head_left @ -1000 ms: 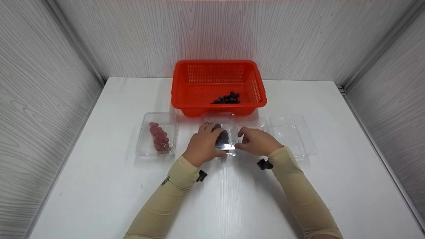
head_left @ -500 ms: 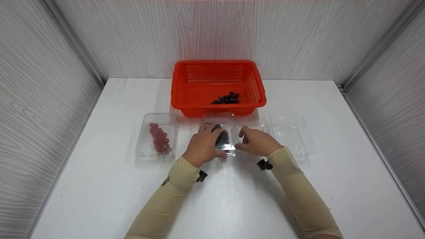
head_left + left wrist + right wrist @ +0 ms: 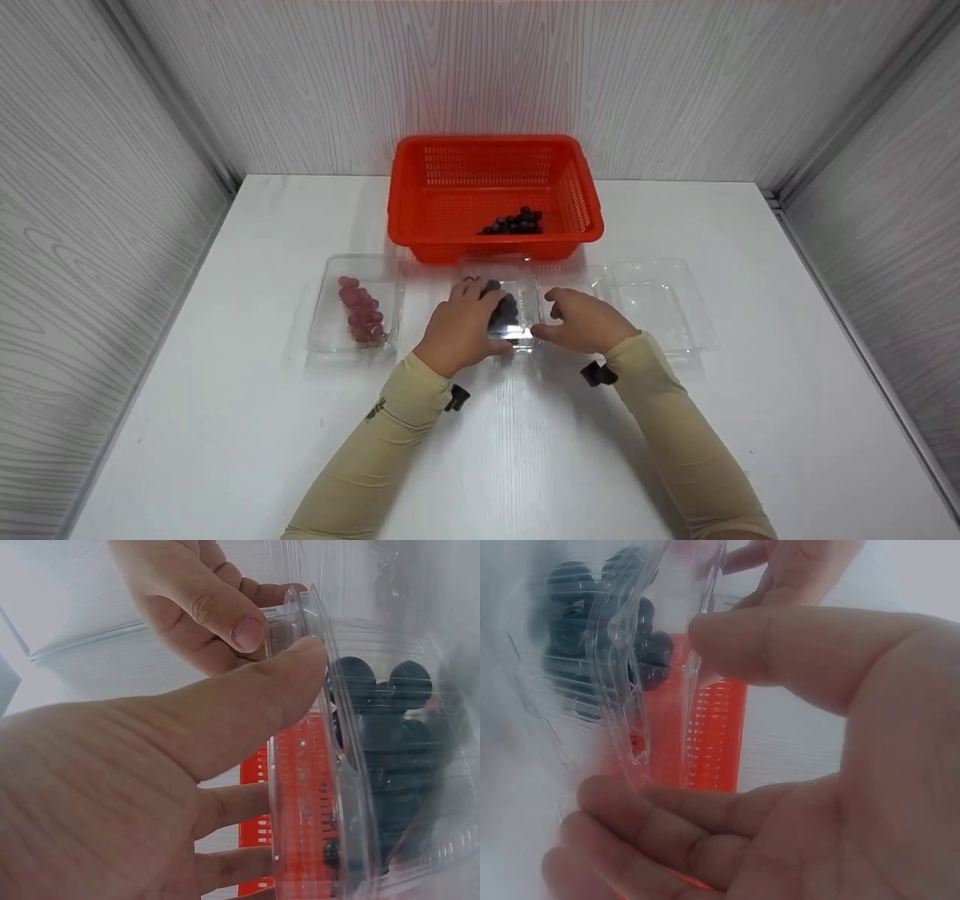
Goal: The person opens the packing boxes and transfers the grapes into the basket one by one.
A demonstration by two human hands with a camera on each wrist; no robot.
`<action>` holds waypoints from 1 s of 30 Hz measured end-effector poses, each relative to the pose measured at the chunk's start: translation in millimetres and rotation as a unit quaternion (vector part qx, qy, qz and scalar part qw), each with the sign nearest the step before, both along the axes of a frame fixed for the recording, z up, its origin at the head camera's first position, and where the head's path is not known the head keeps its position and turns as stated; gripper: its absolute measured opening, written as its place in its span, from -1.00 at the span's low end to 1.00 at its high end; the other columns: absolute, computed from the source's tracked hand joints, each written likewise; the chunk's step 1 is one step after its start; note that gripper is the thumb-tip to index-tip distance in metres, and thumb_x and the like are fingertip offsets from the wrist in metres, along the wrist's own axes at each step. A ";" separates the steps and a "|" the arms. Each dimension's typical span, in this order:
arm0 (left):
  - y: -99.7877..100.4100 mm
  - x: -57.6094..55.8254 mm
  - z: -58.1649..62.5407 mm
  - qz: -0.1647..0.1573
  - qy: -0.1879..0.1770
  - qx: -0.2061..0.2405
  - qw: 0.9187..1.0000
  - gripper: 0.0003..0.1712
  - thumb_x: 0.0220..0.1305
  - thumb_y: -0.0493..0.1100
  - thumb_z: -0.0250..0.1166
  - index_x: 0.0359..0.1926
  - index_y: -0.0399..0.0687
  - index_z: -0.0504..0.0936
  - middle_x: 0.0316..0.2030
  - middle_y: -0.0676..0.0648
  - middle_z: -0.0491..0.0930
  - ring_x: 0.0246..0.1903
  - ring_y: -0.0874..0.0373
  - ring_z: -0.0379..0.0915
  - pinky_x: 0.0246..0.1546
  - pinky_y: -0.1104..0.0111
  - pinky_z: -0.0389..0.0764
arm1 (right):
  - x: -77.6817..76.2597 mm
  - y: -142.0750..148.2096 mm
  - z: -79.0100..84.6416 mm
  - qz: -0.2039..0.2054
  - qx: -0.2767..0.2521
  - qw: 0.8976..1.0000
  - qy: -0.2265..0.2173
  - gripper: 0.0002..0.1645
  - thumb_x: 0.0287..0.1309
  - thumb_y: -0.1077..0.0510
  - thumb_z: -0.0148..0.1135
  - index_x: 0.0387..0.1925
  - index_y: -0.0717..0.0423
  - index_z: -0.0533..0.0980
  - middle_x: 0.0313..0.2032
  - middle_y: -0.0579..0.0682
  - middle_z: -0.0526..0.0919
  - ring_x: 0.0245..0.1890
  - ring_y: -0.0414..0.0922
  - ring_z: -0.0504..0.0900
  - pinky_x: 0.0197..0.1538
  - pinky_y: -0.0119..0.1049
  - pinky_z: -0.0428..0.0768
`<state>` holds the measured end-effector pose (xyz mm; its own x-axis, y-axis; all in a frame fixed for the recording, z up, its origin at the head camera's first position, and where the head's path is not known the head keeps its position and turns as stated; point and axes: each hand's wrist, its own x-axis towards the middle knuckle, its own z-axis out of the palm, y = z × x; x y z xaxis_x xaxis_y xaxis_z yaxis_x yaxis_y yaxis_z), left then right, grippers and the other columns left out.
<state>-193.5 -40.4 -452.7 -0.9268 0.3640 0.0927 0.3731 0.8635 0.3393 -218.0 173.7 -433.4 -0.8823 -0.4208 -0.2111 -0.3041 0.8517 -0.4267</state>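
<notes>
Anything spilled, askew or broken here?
Nothing stands out: red grapes lie in their box, dark grapes in the basket and in the middle box the left hand holds; no loose fruit shows on the table.

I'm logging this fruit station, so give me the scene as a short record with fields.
Left hand: grips clear rectangular plastic box
Contents: round dark grapes
Right hand: thumb at that box's right edge
Left side: second clear plastic box, pinkish-red grapes inside
Right side: open clear plastic clamshell
Behind: red rectangular plastic basket, black grape bunch inside
Surface: white table
</notes>
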 end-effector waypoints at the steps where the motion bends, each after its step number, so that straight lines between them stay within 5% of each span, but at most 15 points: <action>1: 0.0 0.0 0.3 0.000 0.000 0.000 1.000 -0.06 -0.16 0.23 0.50 0.26 0.03 0.41 0.34 -0.19 0.21 0.31 -0.16 0.10 0.00 -0.08 0.47 | -0.1 0.0 0.2 0.000 0.000 1.000 -0.001 -0.33 0.08 -0.18 0.25 0.11 0.16 0.42 -0.11 0.13 0.61 -0.15 0.00 0.57 -0.03 -0.05 0.52; 6: -0.2 0.8 2.7 -0.003 0.005 -0.002 1.000 -0.04 -0.17 0.25 0.50 0.26 0.00 0.41 0.32 -0.22 0.24 0.30 -0.17 0.11 -0.01 -0.08 0.49 | -2.5 0.8 -1.6 0.011 -0.018 1.000 -0.011 -0.43 0.09 -0.15 0.24 -0.01 0.16 0.47 -0.22 0.06 0.61 -0.23 -0.05 0.54 -0.09 -0.13 0.52; 16: 0.3 0.4 1.4 -0.001 0.002 -0.003 1.000 -0.02 -0.17 0.23 0.51 0.29 0.02 0.39 0.32 -0.20 0.24 0.31 -0.16 0.10 -0.01 -0.07 0.48 | -15.4 9.6 -14.8 0.012 -0.079 0.989 -0.122 -0.63 0.12 -0.16 0.25 -0.18 -0.01 0.47 -0.36 -0.06 0.57 -0.40 -0.09 0.55 -0.31 -0.22 0.54; 25: 1.2 0.1 0.4 0.004 0.009 -0.039 0.999 -0.03 -0.09 0.17 0.49 0.32 -0.06 0.34 0.35 -0.29 0.18 0.34 -0.23 0.06 0.05 -0.02 0.48 | -16.2 18.7 -13.5 0.094 -0.114 0.975 -0.166 -0.41 0.16 -0.02 0.25 0.22 -0.13 0.33 -0.64 -0.07 0.38 -0.63 -0.17 0.30 -0.47 -0.27 0.31; 30: 3.2 0.2 0.5 -0.003 0.016 -0.046 0.999 -0.04 -0.09 0.13 0.50 0.32 -0.09 0.34 0.34 -0.30 0.19 0.33 -0.22 0.07 0.01 0.02 0.52 | -16.7 22.6 -18.3 0.090 -0.120 0.964 -0.219 -0.46 0.20 0.01 0.21 0.19 -0.25 0.28 -0.70 -0.04 0.34 -0.72 -0.14 0.26 -0.56 -0.29 0.30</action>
